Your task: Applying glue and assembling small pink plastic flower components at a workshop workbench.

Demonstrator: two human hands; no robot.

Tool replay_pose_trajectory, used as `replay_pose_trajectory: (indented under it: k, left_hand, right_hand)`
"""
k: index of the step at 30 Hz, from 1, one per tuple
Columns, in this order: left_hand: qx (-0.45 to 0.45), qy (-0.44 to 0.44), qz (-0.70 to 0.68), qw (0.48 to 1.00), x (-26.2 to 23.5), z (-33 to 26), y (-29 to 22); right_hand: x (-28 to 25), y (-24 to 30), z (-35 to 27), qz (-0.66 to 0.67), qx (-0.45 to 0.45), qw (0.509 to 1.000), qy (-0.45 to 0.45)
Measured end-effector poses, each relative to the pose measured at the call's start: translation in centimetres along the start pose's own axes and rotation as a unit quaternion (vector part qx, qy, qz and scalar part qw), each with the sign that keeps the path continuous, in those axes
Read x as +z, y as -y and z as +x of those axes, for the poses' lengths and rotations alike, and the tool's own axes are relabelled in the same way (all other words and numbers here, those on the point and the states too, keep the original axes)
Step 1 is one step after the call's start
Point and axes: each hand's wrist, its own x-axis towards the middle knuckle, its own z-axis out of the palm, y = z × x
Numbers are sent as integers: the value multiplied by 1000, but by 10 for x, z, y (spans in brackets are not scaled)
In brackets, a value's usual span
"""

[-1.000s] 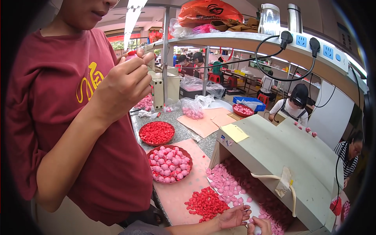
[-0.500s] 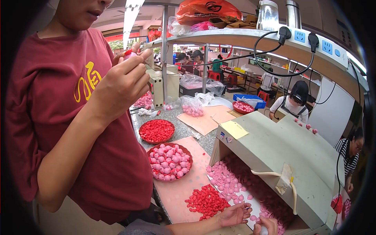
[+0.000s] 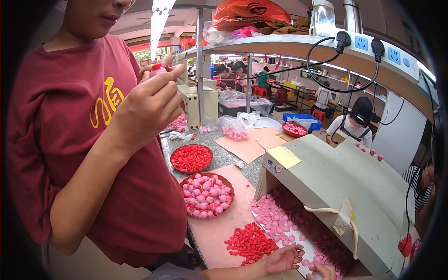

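While a co-worker in a red shirt (image 3: 70,140) stands close at the left, the wearer's left hand (image 3: 282,258) rests on the counter (image 3: 224,228), fingers loosely apart, touching a pile of red pieces (image 3: 249,241). Right hand (image 3: 324,270) sits just beside it among pink pieces (image 3: 270,219) inside a box (image 3: 336,186); its fingers cannot be told.

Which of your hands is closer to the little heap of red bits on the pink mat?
Left. The left hand lies right beside the red heap, fingertips nearly touching. The right hand is farther right, by the box's pink pieces.
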Motion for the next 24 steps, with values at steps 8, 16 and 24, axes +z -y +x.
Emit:
replay_pose_trajectory:
  k: [8,16,24]
  left_hand:
    - [-3,2,3,1000,-3,-1,1]
    - [-1,0,1,1000,-3,3,0]
    - [6,-3,-3,1000,-4,1,0]
  right_hand:
    - [-3,-4,-3,-2,13,1000,1]
    - [-5,-1,-2,-4,9,1000,0]
    - [-5,-3,-4,9,15,1000,3]
